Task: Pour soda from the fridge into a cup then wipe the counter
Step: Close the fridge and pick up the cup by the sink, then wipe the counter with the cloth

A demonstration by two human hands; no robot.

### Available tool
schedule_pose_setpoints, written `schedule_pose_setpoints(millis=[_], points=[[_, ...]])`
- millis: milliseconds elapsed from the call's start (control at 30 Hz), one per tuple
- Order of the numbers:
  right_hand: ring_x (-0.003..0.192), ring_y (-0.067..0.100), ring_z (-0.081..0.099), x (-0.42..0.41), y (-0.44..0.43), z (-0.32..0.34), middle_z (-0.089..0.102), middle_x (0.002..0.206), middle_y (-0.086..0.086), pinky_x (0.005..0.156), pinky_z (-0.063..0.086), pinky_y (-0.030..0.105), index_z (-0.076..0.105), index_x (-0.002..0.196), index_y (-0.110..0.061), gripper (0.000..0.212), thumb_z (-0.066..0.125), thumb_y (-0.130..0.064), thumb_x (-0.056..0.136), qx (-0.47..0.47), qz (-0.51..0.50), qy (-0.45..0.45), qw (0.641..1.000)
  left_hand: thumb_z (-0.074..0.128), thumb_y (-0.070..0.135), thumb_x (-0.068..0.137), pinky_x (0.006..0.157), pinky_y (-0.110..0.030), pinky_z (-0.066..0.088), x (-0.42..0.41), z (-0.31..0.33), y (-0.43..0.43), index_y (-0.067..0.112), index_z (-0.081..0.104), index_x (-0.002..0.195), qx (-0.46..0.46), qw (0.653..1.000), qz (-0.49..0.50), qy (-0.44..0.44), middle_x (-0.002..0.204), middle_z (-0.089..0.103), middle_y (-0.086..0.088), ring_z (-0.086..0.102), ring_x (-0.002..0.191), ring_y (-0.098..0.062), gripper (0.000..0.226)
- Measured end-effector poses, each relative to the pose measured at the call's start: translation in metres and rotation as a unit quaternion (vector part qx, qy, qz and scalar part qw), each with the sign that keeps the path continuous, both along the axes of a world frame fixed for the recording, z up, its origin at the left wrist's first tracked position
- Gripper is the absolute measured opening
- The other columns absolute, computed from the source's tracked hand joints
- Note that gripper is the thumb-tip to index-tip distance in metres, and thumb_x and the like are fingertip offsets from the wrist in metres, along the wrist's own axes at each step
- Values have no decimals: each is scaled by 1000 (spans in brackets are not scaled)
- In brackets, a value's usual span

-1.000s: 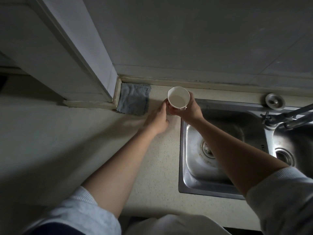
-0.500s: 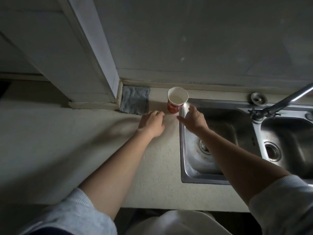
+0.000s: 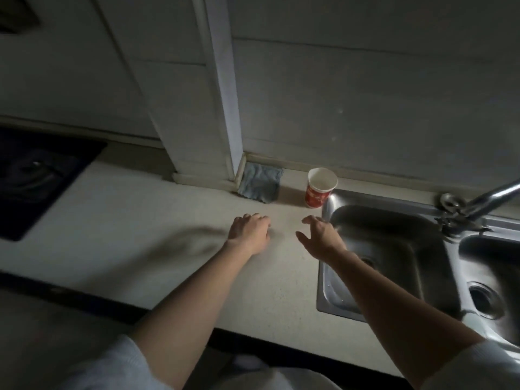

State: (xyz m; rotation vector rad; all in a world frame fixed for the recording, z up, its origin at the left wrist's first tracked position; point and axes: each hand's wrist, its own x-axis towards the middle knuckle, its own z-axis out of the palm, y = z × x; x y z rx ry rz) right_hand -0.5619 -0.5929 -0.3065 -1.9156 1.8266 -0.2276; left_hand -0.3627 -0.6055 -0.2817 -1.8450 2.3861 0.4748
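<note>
My left hand is low over the pale speckled counter, around the middle of its depth. The fingers are loosely curled under and hold nothing; I can't tell whether the knuckles touch the surface. My right hand is just beside it, right at the left rim of the stainless steel double sink, with fingers spread, thumb out wide and nothing in it.

The red-and-white paper cup stands upright at the counter's back edge, just beside the sink's back-left corner and well clear of both hands. There's pale printing on its red band, but it's too blurred to read. I can't make out what's inside either.

Left of the cup, with a small gap between, the grey-blue folded cloth lies flat in the back corner where the white pillar meets the wall.

Over at the counter's far left end sits the black cooktop. The metal tap rises from the sink's back rim, between the two basins, and angles up to the right.
</note>
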Motion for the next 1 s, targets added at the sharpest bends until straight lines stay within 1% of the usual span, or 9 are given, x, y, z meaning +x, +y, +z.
schedule_pose_setpoints(millis=[133, 267, 367, 500, 633, 700, 833, 933, 1000], points=[[102, 26, 63, 26, 2, 0, 57, 129, 12, 88, 52, 35, 53, 128, -11, 39, 57, -33, 96, -39, 38, -26, 998, 51, 26, 92, 102, -39, 42, 32, 13, 28, 21, 61, 122, 4, 998, 28, -53, 128, 60, -4, 55, 119, -28, 32], [106, 29, 62, 52, 12, -2, 59, 125, 12, 89, 51, 37, 56, 125, -10, 37, 57, -31, 94, -48, 54, -43, 996, 50, 27, 92, 102, -38, 42, 58, 15, 29, 21, 61, 122, 0, 995, 54, -78, 129, 60, -4, 56, 120, -28, 32], [107, 28, 62, 57, 13, -3, 59, 126, 9, 87, 52, 37, 56, 126, -13, 36, 56, -32, 95, -48, 56, -28, 997, 50, 29, 93, 102, -37, 40, 59, 10, 16, 23, 62, 120, -5, 997, 49, -62, 129, 60, -2, 55, 120, -27, 30], [104, 28, 63, 56, -8, -5, 60, 126, 11, 88, 52, 37, 57, 124, -10, 35, 58, -29, 95, -61, 21, -13, 998, 51, 31, 93, 101, -36, 41, 58, -5, -10, 24, 62, 120, -7, 999, 17, -33, 129, 61, -2, 56, 120, -27, 29], [103, 30, 62, 69, -35, -9, 60, 122, 14, 88, 52, 39, 59, 122, -7, 34, 60, -26, 94, -59, -30, -11, 998, 52, 32, 93, 101, -39, 43, 69, -22, -43, 22, 61, 125, 16, 999, -34, -35, 131, 59, -3, 56, 120, -27, 34], [103, 31, 61, 79, -48, -13, 61, 122, 15, 86, 52, 39, 59, 121, -6, 34, 61, -25, 93, -58, -42, -6, 997, 51, 31, 94, 101, -40, 43, 73, -26, -59, 20, 60, 125, 17, 997, -59, -46, 132, 58, -5, 56, 120, -28, 34], [100, 33, 62, 96, -67, -20, 61, 120, 13, 80, 48, 35, 60, 121, -8, 34, 60, -25, 92, -58, -60, 16, 996, 49, 26, 95, 99, -42, 39, 74, -29, -93, 16, 57, 125, -8, 985, -127, -113, 130, 57, -9, 53, 121, -31, 33], [99, 33, 62, 96, -76, -29, 61, 119, 12, 79, 51, 36, 60, 121, -10, 34, 60, -28, 91, -49, -74, 24, 996, 49, 20, 95, 98, -43, 41, 72, -34, -117, 17, 58, 125, -2, 983, -142, -116, 129, 59, -9, 56, 119, -31, 32], [100, 33, 62, 92, -83, -36, 60, 120, 12, 80, 50, 36, 59, 122, -11, 35, 58, -29, 92, -33, -74, 32, 996, 49, 22, 95, 97, -44, 42, 72, -39, -131, 20, 57, 128, 7, 985, -141, -104, 130, 58, -8, 57, 118, -32, 34]])
